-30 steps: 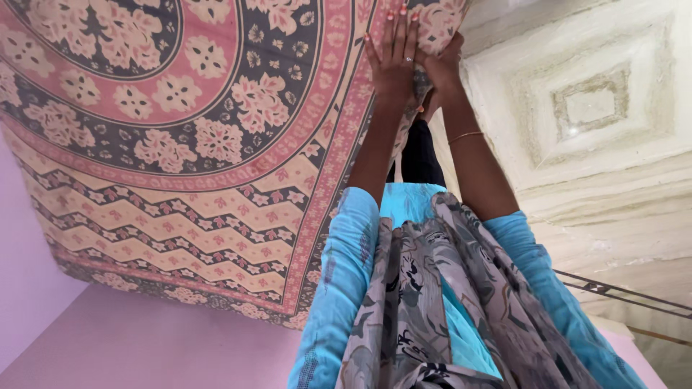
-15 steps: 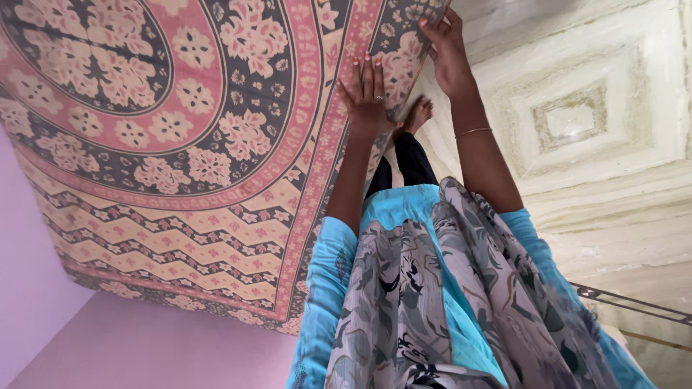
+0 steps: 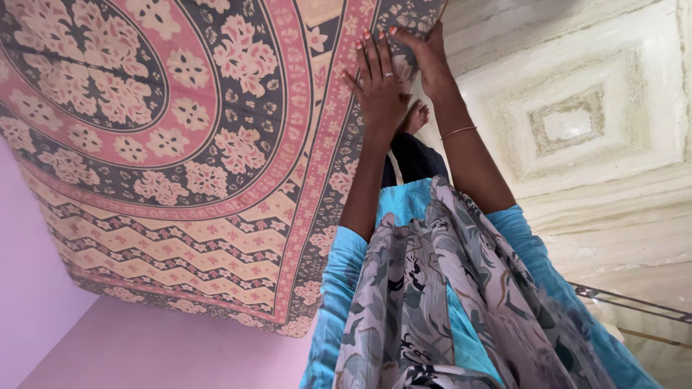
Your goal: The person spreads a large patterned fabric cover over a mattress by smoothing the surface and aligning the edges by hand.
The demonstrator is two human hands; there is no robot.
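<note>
From here I can see the sheet (image 3: 180, 144), with its pink and dark flower rings, spread over the bed (image 3: 238, 317), and both hands are up at one corner of the bed, next to the pale floor (image 3: 577, 122). The left hand (image 3: 382, 90), the one with a ring (image 3: 388, 74), lies flat on the sheet with its fingers wide apart and holds nothing; it only presses the cloth down just inside the bed's edge. The right hand (image 3: 431, 61), with a thin bangle (image 3: 458, 132) on its wrist, is just beside it, right at the corner. Its fingers are bent around the edge of the sheet, so I think it has the cloth pinched there. The two hands touch, or almost touch. I think the sheet could slip out of the right hand, because only the very edge is held and the grip looks small. If the left hand pushes sideways while pressing, the cloth could bunch up into folds near the corner and the border would sit crooked along the bed's edge. A bare foot (image 3: 416, 115) stands on the floor close under the hands, by that same corner, so loose cloth that drops there could get stepped on. The grey scarf (image 3: 432, 302) hangs down between the arms and could swing in and hide the corner from me.
</note>
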